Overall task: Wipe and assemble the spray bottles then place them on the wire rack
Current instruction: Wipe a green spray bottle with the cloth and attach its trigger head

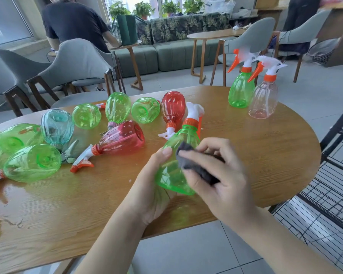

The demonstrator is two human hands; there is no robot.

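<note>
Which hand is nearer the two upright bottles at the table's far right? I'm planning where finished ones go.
Right. The right hand, holding the cloth, lies below the upright bottles; the left hand is farther left.

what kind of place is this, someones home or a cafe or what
Most likely a cafe or office lounge, not a home. Several small wooden tables with matching grey chairs fill the room, a long leaf-patterned sofa runs under windows lined with potted plants, and another person works at a separate table.
</note>
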